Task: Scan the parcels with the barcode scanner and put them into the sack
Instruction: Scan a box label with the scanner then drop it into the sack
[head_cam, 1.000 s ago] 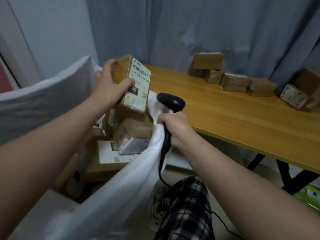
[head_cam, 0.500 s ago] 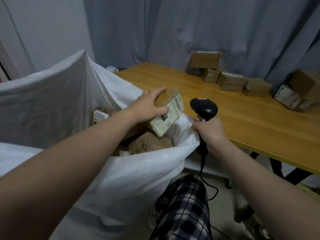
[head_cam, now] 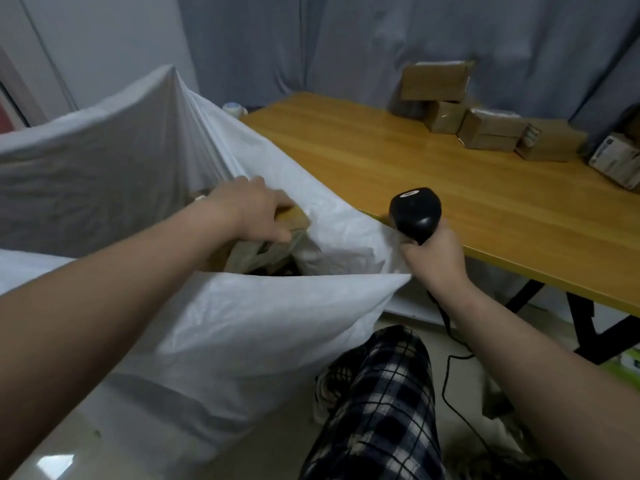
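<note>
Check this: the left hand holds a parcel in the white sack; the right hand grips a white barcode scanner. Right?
Wrong colour: the head view shows the right hand gripping a black barcode scanner. The left hand does hold a parcel in the white sack.

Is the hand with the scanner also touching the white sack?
Touching. The head view shows the right hand, gripping the scanner, pinching the rim of the white sack, drawn taut toward it.

A wooden table (head_cam: 398, 157) stands before grey curtains (head_cam: 346, 39), perhaps a cup (head_cam: 232, 108) beside.
</note>
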